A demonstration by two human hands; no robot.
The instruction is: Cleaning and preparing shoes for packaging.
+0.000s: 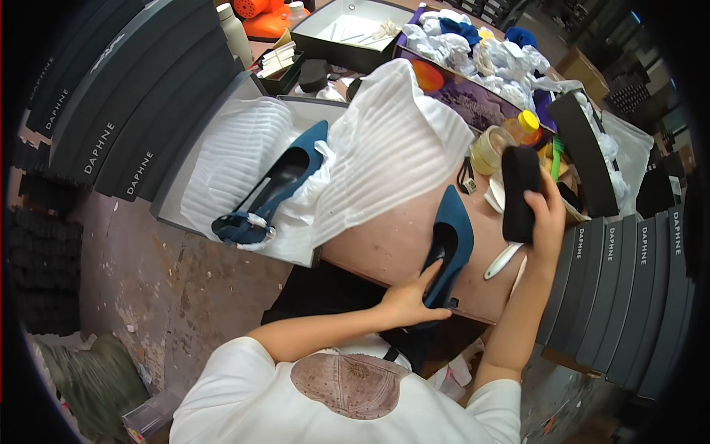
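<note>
A teal pointed-toe shoe (452,226) stands near the table's front edge, its toe pointing away from me. My left hand (414,300) grips it by the heel end, the thumb at the shoe's opening. In my right hand (546,218) is a black oblong block (521,194), held up to the right of the shoe and apart from it. What kind of block it is cannot be made out. The matching teal shoe (292,166), with a strap at its heel, lies on white tissue paper (392,140) in an open shoebox (290,251) to the left.
Stacked dark shoeboxes stand at the left (118,111) and right (614,288). A jar (489,152), a yellow-capped bottle (523,127) and a white-handled tool (504,261) are on the table (370,251). Behind them a purple box (458,100) holds crumpled paper.
</note>
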